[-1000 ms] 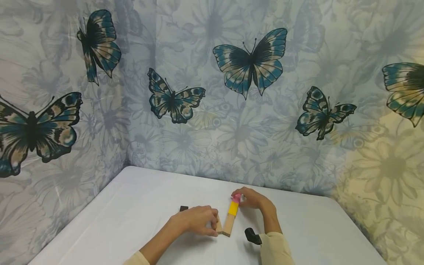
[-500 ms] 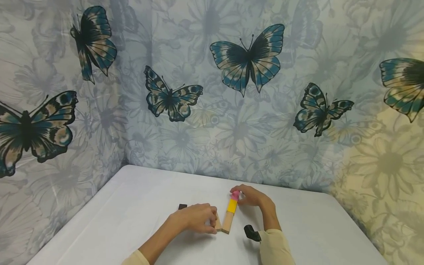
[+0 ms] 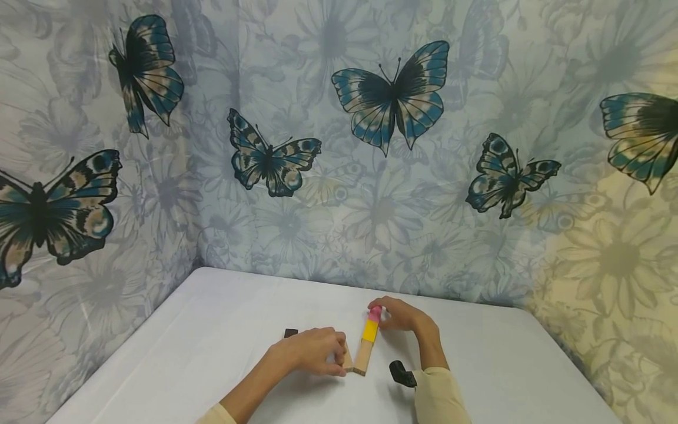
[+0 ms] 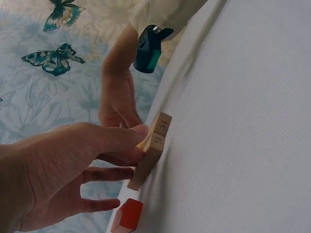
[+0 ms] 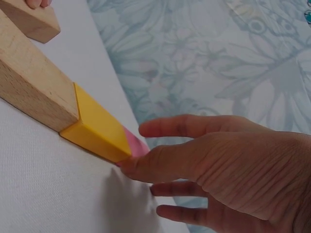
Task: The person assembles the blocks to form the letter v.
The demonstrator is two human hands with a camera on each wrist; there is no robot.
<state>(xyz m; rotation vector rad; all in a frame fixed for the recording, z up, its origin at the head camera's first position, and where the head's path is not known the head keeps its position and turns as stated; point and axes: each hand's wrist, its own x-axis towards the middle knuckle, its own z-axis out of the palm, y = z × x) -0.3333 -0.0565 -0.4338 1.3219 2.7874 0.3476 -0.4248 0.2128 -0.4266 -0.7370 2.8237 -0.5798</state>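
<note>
My left hand (image 3: pixel 315 351) pinches a plain wooden block (image 4: pixel 147 165) between thumb and fingers. Right beside it lies a second plain wooden block (image 3: pixel 363 357); their near ends touch, and in the left wrist view both bear small numbers. In line with this second block, end to end, come a yellow block (image 5: pixel 99 127) and then a pink block (image 5: pixel 135 142) at the far end. My right hand (image 3: pixel 406 315) holds the pink block between thumb and fingers, covering part of it. A red block (image 4: pixel 129 214) lies near my left fingertips, hidden in the head view.
All the blocks lie on a white-covered table (image 3: pixel 233 306). Behind it hangs a butterfly-patterned cloth (image 3: pixel 296 235). A black wrist camera (image 3: pixel 402 374) sticks out from the right sleeve (image 3: pixel 439 394); another dark piece (image 3: pixel 291 333) shows behind the left wrist.
The head view has shifted slightly. Both hands stay at the blocks, and the blocks keep nearly the same arrangement.
</note>
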